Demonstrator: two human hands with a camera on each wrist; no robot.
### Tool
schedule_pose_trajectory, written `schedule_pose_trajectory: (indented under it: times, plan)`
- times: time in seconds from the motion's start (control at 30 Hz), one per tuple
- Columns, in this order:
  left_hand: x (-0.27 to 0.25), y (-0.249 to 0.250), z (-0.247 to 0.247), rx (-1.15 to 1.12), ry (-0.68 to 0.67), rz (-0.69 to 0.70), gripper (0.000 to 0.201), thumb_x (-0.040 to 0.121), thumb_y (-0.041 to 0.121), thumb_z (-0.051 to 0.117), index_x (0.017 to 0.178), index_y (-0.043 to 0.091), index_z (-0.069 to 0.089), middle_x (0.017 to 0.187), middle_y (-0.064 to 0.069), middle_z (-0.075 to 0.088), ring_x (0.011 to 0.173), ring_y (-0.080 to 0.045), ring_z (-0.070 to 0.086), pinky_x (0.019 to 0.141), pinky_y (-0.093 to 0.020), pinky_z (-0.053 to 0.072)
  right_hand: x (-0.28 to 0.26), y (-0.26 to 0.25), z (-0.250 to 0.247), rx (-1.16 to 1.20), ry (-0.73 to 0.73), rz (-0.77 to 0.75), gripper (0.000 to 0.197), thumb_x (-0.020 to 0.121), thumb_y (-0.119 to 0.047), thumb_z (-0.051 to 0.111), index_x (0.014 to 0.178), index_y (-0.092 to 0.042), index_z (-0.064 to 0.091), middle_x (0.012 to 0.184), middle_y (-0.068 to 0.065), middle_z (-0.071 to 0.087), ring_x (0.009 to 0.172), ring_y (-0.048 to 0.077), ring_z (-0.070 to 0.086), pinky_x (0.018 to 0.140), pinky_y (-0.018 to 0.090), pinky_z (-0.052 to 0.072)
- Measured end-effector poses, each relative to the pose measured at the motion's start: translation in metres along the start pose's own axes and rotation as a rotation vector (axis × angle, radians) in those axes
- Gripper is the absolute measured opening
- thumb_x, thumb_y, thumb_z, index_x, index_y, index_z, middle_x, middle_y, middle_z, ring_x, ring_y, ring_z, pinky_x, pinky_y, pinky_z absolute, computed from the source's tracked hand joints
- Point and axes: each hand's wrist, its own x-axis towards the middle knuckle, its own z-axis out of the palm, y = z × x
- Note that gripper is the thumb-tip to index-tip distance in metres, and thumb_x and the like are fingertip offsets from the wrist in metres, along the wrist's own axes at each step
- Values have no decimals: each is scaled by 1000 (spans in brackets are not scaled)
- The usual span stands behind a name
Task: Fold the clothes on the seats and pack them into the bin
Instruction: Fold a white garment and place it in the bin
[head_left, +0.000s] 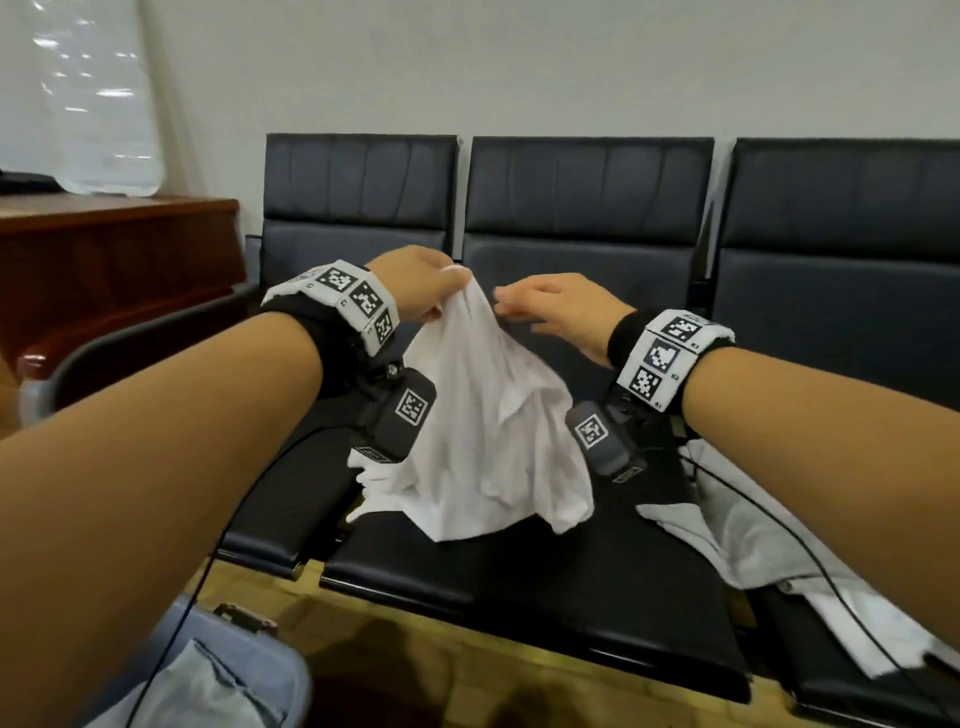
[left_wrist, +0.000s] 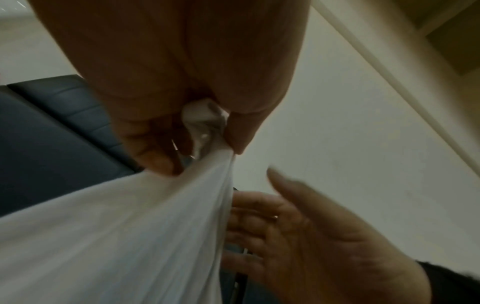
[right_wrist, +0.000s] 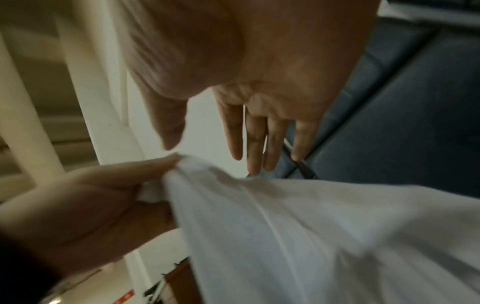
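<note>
A white garment (head_left: 483, 426) hangs in a bunch over the middle black seat (head_left: 519, 561), its lower folds resting on the cushion. My left hand (head_left: 431, 283) pinches its top edge between thumb and fingers and holds it up; the left wrist view shows the white garment (left_wrist: 130, 236) gathered in my left hand (left_wrist: 205, 131). My right hand (head_left: 550, 306) hovers just right of that edge with fingers straight and nothing in it, as the right wrist view of my right hand (right_wrist: 249, 135) above the white garment (right_wrist: 298, 236) confirms. A second pale garment (head_left: 763, 535) lies crumpled on the right seat.
Three black seats stand in a row against a white wall, their backrests (head_left: 587, 182) upright. A wooden cabinet (head_left: 104, 260) stands at the left. A blue-grey bin (head_left: 218, 675) with light denim cloth inside sits on the floor at the lower left. Cables trail from both wrists.
</note>
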Motion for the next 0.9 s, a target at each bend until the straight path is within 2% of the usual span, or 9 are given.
schedule_pose_trajectory:
  times: [0.07,0.2,0.3,0.47,0.57,0.67,0.73,0.8,0.9]
  plan:
    - [-3,6,9,-101,-46,-22,26,94,23,50,69,20,60,72,-5,60,68,-18,57,78,-35,55,-10,-6,12,-13,-30,-24,38,83,-50,68,104,-17,73,101,0,73,96,15,68,82,31,55]
    - [-10,7,16,10,-59,0,23,94,29,53,73,24,59,73,0,60,72,-19,60,73,-35,56,-23,1,21,-72,9,-11,18,90,-11,61,94,5,69,89,22,70,79,37,68,73,47,60]
    - [-15,2,18,101,-77,-4,18,94,31,55,78,25,62,77,2,62,72,-15,60,65,-28,53,-29,18,22,-116,-37,51,12,86,-4,58,91,3,67,85,23,67,74,36,67,68,48,61]
    - [-17,-2,17,190,-21,10,21,95,33,53,74,31,59,77,7,60,72,-14,58,59,-25,48,-39,54,19,-339,-179,223,13,82,-7,57,73,0,62,68,10,58,58,21,55,55,31,49]
    - [-16,-7,12,269,-1,-6,18,95,33,53,90,22,66,89,-2,64,85,-23,61,76,-33,53,-39,76,6,-347,-55,219,23,82,0,50,63,-8,59,66,8,57,64,22,56,63,34,51]
    - [-15,-20,5,403,25,-48,25,96,34,53,101,14,67,95,-5,63,91,-24,58,84,-32,46,-36,89,-13,-82,158,212,25,82,3,46,78,-5,69,71,10,61,70,25,58,63,36,51]
    - [-15,-31,5,397,23,-102,25,94,34,55,96,13,68,89,-8,65,85,-26,60,83,-35,49,-34,91,-21,56,180,184,20,84,-6,52,83,-9,72,81,11,68,78,27,62,74,39,54]
    - [-15,-40,9,369,31,-155,27,95,33,54,92,9,67,74,-9,64,68,-27,60,73,-34,52,-36,86,-23,77,93,130,27,80,-33,62,84,-8,71,85,10,69,79,23,62,82,41,53]
    - [-14,-48,14,350,40,-252,29,97,30,46,94,7,63,63,-15,64,53,-28,59,57,-28,44,-44,81,-22,-110,-152,128,45,69,-61,74,88,-20,73,86,-4,73,77,10,65,76,27,53]
